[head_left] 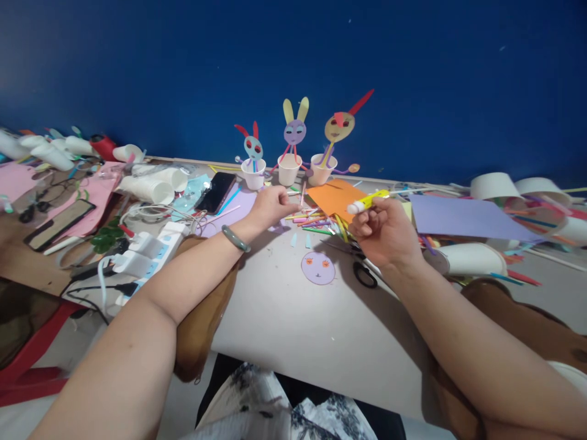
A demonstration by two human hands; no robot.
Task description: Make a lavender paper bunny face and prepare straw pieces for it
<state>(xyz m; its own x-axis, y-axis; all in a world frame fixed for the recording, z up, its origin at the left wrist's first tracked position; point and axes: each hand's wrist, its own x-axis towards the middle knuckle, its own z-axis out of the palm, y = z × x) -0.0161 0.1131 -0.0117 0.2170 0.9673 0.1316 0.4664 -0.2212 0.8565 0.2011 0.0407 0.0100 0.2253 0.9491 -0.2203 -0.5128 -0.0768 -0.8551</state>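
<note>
A yellow and white glue stick [367, 201] is gripped in my right hand [385, 231], its white end pointing left. My left hand [271, 206] hovers by a pile of coloured sticks [316, 220], thumb and fingers pinched together; anything between them is too small to make out. On the table below lies a round purple paper face [318, 268] with orange eyes. Two small light-blue paper pieces [308, 241] lie just above it. Scissors with a black handle [365, 275] rest beside the face, partly hidden under my right hand.
Three paper cups [289, 171] holding paper-faced figures stand against the blue wall [183, 73]. Orange paper [337, 197] and purple paper [468, 217] lie behind and right. At left are a phone [217, 192], a power strip [158, 253] with cables, and stacked cups [149, 188].
</note>
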